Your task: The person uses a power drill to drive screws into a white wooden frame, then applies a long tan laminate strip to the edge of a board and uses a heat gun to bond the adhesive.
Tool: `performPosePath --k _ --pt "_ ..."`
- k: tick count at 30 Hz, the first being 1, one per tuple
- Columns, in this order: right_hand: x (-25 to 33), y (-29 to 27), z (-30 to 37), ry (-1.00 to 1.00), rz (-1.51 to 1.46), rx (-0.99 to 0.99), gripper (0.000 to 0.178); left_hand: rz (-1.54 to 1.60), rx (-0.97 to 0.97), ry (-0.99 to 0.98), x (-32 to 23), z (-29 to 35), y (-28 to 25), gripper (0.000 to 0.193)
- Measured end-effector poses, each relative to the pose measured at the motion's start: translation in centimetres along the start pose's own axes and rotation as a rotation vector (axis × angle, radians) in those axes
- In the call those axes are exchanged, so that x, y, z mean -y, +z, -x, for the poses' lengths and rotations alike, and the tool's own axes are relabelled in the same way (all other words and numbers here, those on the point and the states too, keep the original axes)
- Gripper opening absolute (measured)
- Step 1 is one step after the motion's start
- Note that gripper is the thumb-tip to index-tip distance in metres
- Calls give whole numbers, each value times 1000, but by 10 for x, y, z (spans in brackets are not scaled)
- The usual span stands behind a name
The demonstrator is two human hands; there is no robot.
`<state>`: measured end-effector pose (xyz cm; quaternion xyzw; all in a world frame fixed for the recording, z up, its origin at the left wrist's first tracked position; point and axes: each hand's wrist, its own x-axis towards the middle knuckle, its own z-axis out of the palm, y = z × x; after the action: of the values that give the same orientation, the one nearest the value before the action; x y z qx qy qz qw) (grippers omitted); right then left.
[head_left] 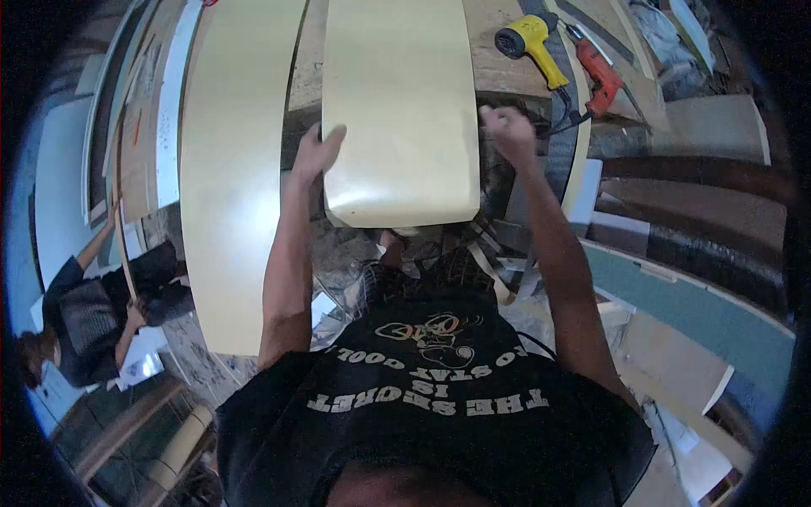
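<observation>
A cream-coloured, glossy long panel lies in front of me, its rounded near end towards my body. My left hand is at its left edge, with the thumb over the surface and the fingers apart from it, beside the edge. Just off the right edge is my right hand, its fingers curled and blurred by motion, so its grip is unclear. A second, wider cream panel lies alongside on the left.
A yellow heat gun and a red power drill with cords lie at the far right of the wooden bench. A co-worker at left handles a long thin strip. Stacked boards and a green-grey panel fill the right.
</observation>
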<state>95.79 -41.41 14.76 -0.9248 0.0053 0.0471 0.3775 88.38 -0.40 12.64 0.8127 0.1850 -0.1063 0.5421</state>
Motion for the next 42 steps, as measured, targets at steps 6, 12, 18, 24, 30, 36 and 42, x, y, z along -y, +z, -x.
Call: performPosePath --k 6,12,18,24,30,36,42 --pt "-44 -107 -75 -237 474 -293 85 -13 -169 0 73 165 25 83" --pt "-51 -84 -148 -132 706 -89 81 -26 -376 -283 120 320 118 79" --pt "-77 -81 -187 1 419 -69 66 67 -413 -267 100 344 137 78" --pt "-96 -116 -179 -15 282 -195 57 73 -267 -127 53 288 104 72" --pt "-30 -88 -34 -284 -375 -446 44 22 -201 15 109 280 62 68" --pt "-88 -31 220 -132 -117 -497 47 100 -39 -120 183 291 36 64" --pt "-89 85 422 -22 -158 -409 39 -242 517 -159 257 298 -3 68"
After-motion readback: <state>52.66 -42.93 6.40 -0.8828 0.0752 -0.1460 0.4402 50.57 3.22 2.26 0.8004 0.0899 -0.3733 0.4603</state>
